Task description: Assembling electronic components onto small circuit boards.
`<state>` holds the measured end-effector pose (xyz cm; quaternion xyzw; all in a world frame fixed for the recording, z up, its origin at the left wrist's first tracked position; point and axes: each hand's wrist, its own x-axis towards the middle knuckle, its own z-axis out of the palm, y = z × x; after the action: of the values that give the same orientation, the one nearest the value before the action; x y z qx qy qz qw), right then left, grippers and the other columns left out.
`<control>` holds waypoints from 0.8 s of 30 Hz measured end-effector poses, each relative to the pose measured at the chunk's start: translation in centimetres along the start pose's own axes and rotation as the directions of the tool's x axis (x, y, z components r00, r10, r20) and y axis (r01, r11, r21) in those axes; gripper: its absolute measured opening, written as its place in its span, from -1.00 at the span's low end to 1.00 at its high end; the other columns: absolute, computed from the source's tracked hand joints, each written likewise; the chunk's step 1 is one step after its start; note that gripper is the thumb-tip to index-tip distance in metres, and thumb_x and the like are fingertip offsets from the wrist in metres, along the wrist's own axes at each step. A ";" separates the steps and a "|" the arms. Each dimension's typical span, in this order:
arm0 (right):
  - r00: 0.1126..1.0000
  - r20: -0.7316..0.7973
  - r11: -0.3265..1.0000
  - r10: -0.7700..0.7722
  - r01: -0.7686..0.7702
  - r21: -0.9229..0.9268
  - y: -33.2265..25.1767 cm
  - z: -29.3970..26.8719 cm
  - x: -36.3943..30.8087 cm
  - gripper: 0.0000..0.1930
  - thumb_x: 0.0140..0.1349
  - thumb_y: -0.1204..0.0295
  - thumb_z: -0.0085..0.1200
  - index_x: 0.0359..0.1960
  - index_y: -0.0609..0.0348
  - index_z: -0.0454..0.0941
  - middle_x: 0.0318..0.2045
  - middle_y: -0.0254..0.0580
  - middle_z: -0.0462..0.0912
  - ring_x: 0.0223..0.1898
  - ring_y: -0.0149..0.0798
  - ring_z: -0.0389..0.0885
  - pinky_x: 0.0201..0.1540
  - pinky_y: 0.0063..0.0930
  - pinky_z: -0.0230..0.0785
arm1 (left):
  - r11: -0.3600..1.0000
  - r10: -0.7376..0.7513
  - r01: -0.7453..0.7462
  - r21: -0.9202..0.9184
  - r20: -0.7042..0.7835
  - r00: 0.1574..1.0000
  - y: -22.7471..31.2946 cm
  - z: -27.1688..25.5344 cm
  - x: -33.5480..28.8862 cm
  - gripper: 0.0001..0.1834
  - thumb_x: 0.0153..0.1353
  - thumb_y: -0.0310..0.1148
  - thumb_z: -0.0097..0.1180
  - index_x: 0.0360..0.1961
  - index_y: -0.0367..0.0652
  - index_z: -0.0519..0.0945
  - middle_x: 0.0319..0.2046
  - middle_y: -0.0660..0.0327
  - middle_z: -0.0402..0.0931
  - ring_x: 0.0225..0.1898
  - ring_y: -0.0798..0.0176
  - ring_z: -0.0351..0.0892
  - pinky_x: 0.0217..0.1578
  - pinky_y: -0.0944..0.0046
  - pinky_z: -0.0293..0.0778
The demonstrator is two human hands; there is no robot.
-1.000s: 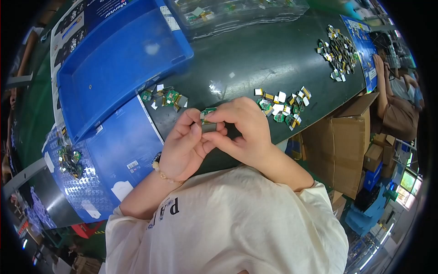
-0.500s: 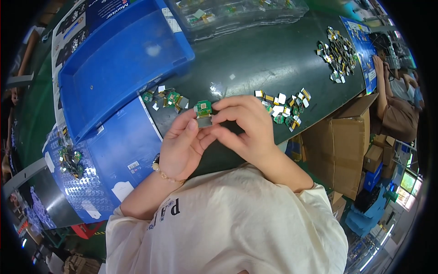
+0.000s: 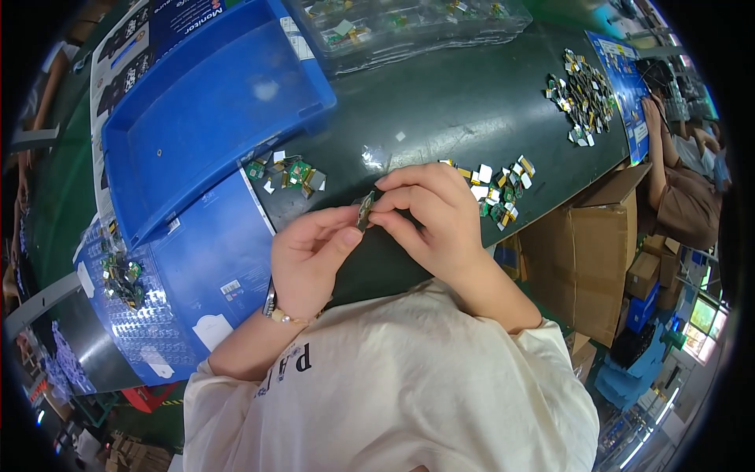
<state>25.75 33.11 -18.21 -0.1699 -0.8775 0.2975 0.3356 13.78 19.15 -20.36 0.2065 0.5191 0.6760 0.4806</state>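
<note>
A small green circuit board (image 3: pixel 366 211) is held edge-on between both hands, above the near edge of the dark table. My left hand (image 3: pixel 314 248) grips its left side with thumb and fingers closed. From the other side, my right hand (image 3: pixel 429 216) pinches it between thumb and fingertips. Just beyond my left hand lies a small cluster of circuit boards (image 3: pixel 299 173) with silvery and white parts. Another pile of boards (image 3: pixel 499 189) with white and yellow pieces spreads beside my right hand, which partly hides it.
An open blue tray (image 3: pixel 212 110) stands at the far left over blue printed cardboard (image 3: pixel 212 259). Clear plastic trays (image 3: pixel 417 35) holding boards are stacked at the back. A larger board pile (image 3: pixel 582 94) lies far right, near another person's arm (image 3: pixel 659 149). A cardboard box (image 3: pixel 578 259) stands below the right edge.
The board has turned from showing its green face to standing edge-on. My left hand has rotated, its back now more visible, while my right hand has shifted only slightly.
</note>
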 end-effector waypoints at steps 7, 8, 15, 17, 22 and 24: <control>0.999 -0.003 0.999 -0.050 0.050 -0.009 0.0 0.0 0.1 -0.81 -0.20 0.54 0.27 -0.50 0.08 0.53 -0.29 -0.29 0.57 -0.32 -0.22 0.50 -0.28 -0.41 0.29 | 0.999 0.019 -0.018 0.033 -0.015 1.000 0.4 0.5 0.0 -0.78 0.16 -0.58 0.10 -0.13 -0.33 0.53 -0.18 0.10 0.57 -0.18 0.31 0.56 -0.11 0.35 0.48; 0.999 0.003 0.999 -0.052 0.052 -0.013 0.0 -0.1 0.1 -0.81 -0.19 0.56 0.25 -0.49 0.10 0.52 -0.28 -0.27 0.56 -0.32 -0.20 0.50 -0.28 -0.41 0.30 | 0.999 0.004 -0.004 0.047 -0.015 1.000 0.5 0.5 -0.1 -0.76 0.14 -0.60 0.12 -0.12 -0.32 0.55 -0.19 0.16 0.58 -0.18 0.41 0.54 -0.13 0.45 0.45; 0.998 0.058 0.999 -0.034 0.033 0.006 0.4 0.5 -0.1 -0.79 -0.19 0.62 0.19 -0.48 0.15 0.45 -0.25 -0.23 0.52 -0.29 -0.16 0.49 -0.27 -0.38 0.32 | 0.991 0.033 -0.031 0.134 -0.014 0.999 0.3 0.4 0.1 -0.75 0.12 -0.61 0.14 -0.13 -0.31 0.57 -0.22 0.18 0.59 -0.21 0.44 0.53 -0.15 0.48 0.44; 0.998 0.052 1.000 -0.018 0.017 0.023 0.3 0.6 -0.1 -0.80 -0.18 0.63 0.16 -0.49 0.15 0.44 -0.24 -0.19 0.50 -0.27 -0.13 0.47 -0.26 -0.37 0.31 | 0.991 0.041 -0.040 0.130 0.000 0.999 0.3 0.4 0.1 -0.76 0.13 -0.61 0.13 -0.13 -0.31 0.55 -0.21 0.19 0.58 -0.20 0.43 0.54 -0.14 0.47 0.44; 0.999 -0.010 0.998 -0.043 0.043 0.051 -0.3 1.2 -0.6 -0.82 -0.15 0.62 0.13 -0.49 0.14 0.42 -0.23 -0.14 0.46 -0.26 -0.09 0.46 -0.23 -0.34 0.30 | 0.985 -0.072 0.073 -0.157 0.011 0.997 -0.1 0.2 0.8 -0.80 0.23 -0.50 0.04 -0.12 -0.26 0.47 -0.16 0.13 0.55 -0.16 0.31 0.56 -0.11 0.35 0.49; 0.997 -0.036 0.997 -0.066 0.067 0.040 -0.5 1.3 -0.8 -0.83 -0.14 0.61 0.13 -0.49 0.14 0.41 -0.22 -0.13 0.46 -0.26 -0.09 0.45 -0.22 -0.34 0.29 | 0.952 -0.116 0.119 -0.280 0.028 0.993 0.0 0.2 0.9 -0.79 0.23 -0.49 0.04 -0.10 -0.25 0.47 -0.14 0.12 0.55 -0.13 0.30 0.55 -0.10 0.37 0.47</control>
<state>25.40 31.82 -19.07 -0.1386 -0.8704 0.3014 0.3638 13.49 20.06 -20.45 0.1083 0.4265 0.7119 0.5473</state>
